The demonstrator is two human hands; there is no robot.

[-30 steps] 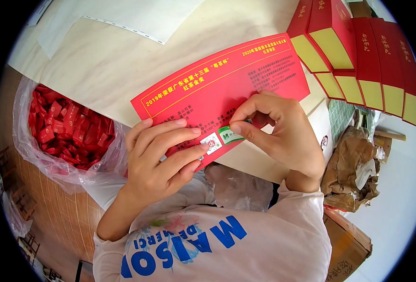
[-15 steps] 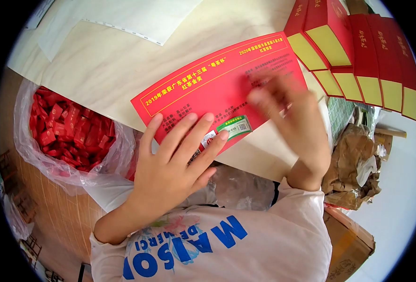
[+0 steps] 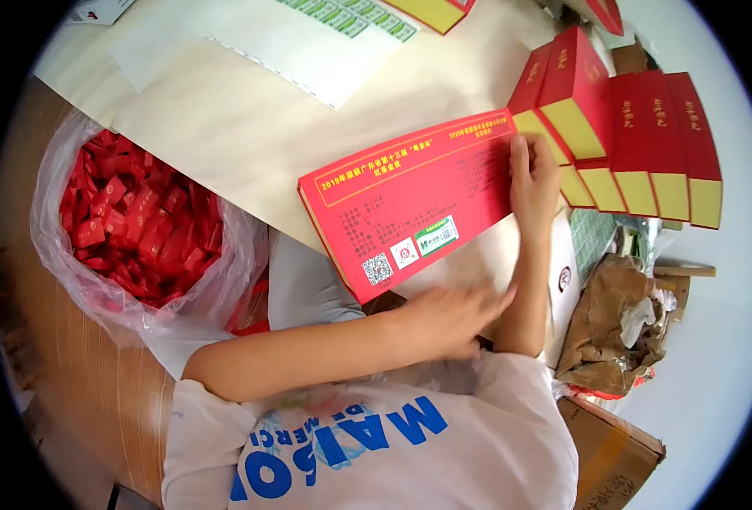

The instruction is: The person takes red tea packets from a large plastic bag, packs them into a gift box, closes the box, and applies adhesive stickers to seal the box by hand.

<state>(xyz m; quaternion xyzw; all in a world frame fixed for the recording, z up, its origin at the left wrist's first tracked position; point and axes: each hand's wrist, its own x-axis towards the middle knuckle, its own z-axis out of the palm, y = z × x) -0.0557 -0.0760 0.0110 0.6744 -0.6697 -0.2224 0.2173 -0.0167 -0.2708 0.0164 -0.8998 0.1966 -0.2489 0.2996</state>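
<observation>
A red box (image 3: 418,195) with yellow print lies tilted at the table's front edge, its printed face up. Near its lower edge are a QR code, a round logo and a green and white sticker (image 3: 437,237). My right hand (image 3: 535,170) grips the box's right end, fingers bent over the edge. Below the box, close to my shirt, my left hand (image 3: 456,321) is blurred by motion and apart from the box; its finger posture is unclear.
Red and yellow boxes (image 3: 580,119) stand in rows at the right. Sheets of green stickers (image 3: 350,13) lie at the back. At the left is a plastic bag (image 3: 48,212) of red packets. Brown paper (image 3: 605,331) and a carton (image 3: 610,442) are at the lower right.
My left hand has left the box and moved right and down. My right hand has gone from the sticker to the box's right end. The view has shifted, showing more of the back table.
</observation>
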